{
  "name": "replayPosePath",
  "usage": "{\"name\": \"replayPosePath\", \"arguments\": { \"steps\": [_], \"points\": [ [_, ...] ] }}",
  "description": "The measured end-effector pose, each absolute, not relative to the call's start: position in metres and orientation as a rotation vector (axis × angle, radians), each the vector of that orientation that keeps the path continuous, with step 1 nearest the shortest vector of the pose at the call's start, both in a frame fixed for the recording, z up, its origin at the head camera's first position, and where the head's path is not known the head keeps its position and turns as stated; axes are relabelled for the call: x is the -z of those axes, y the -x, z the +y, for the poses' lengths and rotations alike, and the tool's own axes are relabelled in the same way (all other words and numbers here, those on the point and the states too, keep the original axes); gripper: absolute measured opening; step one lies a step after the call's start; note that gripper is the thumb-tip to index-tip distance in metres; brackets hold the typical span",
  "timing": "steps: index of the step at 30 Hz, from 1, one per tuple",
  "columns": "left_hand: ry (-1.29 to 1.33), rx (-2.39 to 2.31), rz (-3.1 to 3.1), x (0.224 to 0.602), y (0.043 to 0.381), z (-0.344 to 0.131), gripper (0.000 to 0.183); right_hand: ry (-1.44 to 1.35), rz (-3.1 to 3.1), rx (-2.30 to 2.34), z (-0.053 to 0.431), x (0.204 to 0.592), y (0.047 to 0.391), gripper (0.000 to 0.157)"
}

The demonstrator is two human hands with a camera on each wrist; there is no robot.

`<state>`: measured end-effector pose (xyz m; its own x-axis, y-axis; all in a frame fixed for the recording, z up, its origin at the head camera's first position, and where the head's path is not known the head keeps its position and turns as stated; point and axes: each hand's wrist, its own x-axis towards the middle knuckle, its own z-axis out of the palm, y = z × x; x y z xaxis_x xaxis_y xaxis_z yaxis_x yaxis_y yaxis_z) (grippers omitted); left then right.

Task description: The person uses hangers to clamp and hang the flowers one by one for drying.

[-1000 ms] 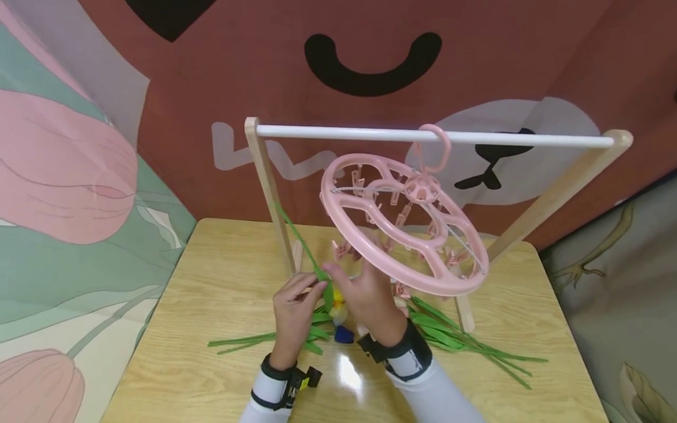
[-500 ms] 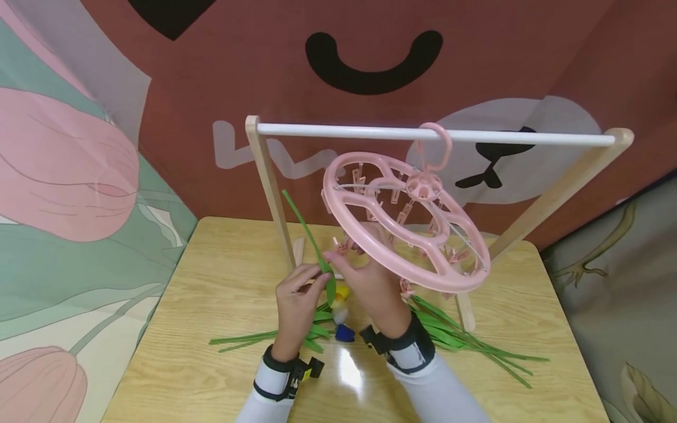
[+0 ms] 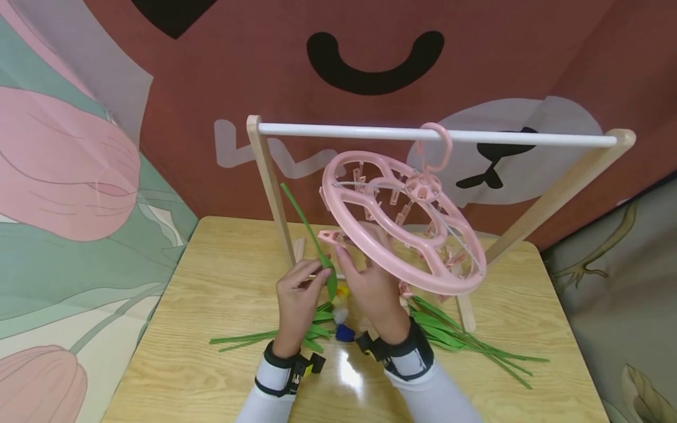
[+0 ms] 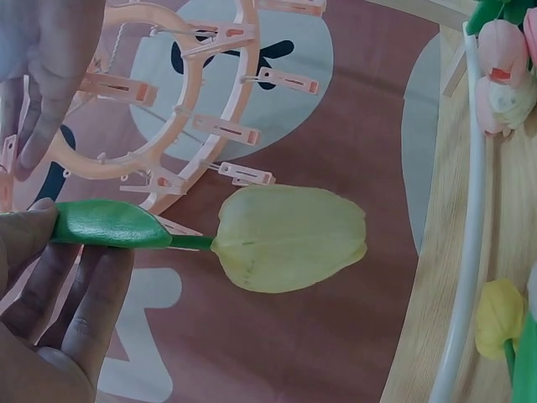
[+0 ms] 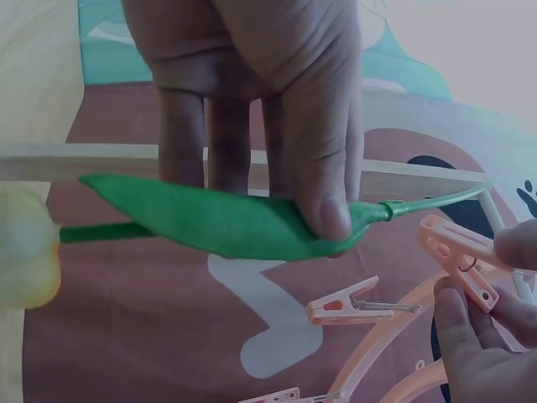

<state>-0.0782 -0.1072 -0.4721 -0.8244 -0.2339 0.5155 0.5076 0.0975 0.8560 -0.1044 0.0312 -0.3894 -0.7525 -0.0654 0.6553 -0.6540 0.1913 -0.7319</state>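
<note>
My left hand [image 3: 298, 299] pinches a pale yellow artificial tulip [image 4: 289, 239] at its green leaf [image 5: 218, 222] and stem. The flower head hangs downward and the thin stem [image 3: 301, 214] rises past the fingers, leaning left. Beside it, my right hand [image 3: 372, 288] pinches a pink clothespin [image 5: 461, 260] between thumb and fingers. That clothespin belongs to a round pink hanger [image 3: 346, 220], which hangs tilted by its hook. In the right wrist view the stem passes just above the clothespin. Part of my right hand lies behind the hanger's ring.
A wooden rack with a white bar [image 3: 338, 131] carries the hanger. Several more clothespins [image 4: 226, 130] dangle from it. On the table [image 3: 211, 282] lie green-stemmed tulips [image 3: 449, 332] to left and right, with yellow, white and dark blue [image 3: 345, 333] heads. Printed cloth stands behind.
The clothespin in my right hand has swung to point left toward the stem. My left hand has shifted slightly, and the stem's upper end has moved up and a little right.
</note>
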Motion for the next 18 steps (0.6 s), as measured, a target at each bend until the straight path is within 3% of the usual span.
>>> {"name": "replayPosePath", "arguments": {
  "steps": [6,18],
  "points": [
    [0.249,1.781,-1.847,0.471,0.08,-0.108,0.016,-0.691,-1.856,-1.896,0.032,0.392,0.099,0.044],
    [0.243,1.765,-1.842,0.469,0.081,-0.107,0.013,-0.643,-1.928,-1.859,0.04,0.406,0.101,0.03]
  ]
}}
